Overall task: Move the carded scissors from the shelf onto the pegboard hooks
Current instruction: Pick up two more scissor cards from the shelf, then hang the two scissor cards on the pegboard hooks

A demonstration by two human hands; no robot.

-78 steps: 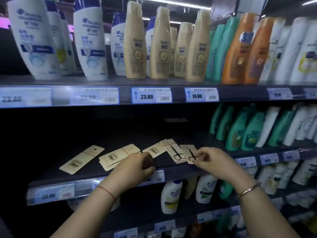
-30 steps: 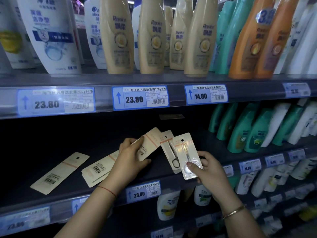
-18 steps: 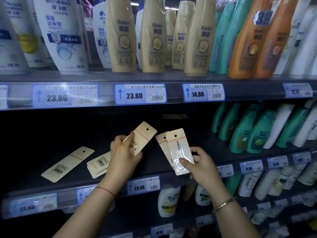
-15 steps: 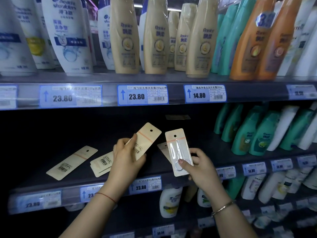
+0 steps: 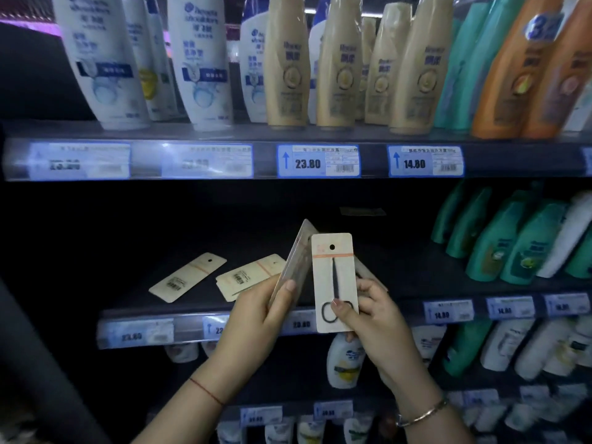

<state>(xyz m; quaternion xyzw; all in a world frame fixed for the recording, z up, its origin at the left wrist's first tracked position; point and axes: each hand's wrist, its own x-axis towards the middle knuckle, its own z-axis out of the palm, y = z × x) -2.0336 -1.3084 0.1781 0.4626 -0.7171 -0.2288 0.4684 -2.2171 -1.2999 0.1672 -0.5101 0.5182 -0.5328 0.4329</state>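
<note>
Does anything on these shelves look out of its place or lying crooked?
Yes. Loose scissor cards lie flat, barcode side up and slanted, on the middle shelf beside upright shampoo bottles; their punched holes suggest hanging display.

We count two hands: the left hand (image 5: pixel 256 318) and the right hand (image 5: pixel 374 318). Of carded scissors, three are held. The right holds one face-on card (image 5: pixel 334 277) with what looks like the corner of a hidden card (image 5: pixel 361 268) behind it, and the left holds one edge-on card (image 5: pixel 290 264). On the shelf (image 5: pixel 410 283), to the left, lie a single card (image 5: pixel 187 277) and a second card (image 5: pixel 250 275) that may be two stacked; we cannot tell. Above stand five beige bottles (image 5: pixel 286 65) and two orange bottles (image 5: pixel 509 75), over four whole price tags (image 5: pixel 318 161).
</note>
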